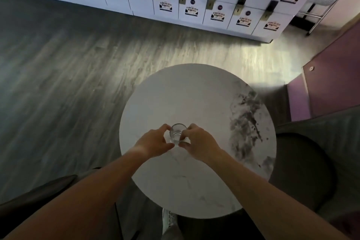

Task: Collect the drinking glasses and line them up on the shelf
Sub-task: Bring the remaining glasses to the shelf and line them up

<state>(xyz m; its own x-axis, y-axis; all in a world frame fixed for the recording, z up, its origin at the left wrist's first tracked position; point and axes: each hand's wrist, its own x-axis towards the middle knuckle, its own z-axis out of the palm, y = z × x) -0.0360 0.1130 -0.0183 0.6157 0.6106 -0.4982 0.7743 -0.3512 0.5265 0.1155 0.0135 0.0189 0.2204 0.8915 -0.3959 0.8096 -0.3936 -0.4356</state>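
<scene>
A small clear drinking glass [177, 133] stands upright near the middle of a round white marble table [196, 95]. My left hand [153, 142] curls around the glass from the left, thumb and fingers touching its side. From the right, my right hand [198, 143] closes on the same glass, fingertips at its rim and base. The glass rests on the tabletop between both hands. No shelf is in view.
A wall of white lockers [175, 0] runs along the far side across a grey wood floor [68, 76]. A dark chair [303, 171] stands right of the table, another dark seat [39, 195] at lower left. A purple cabinet [331, 76] stands at the right.
</scene>
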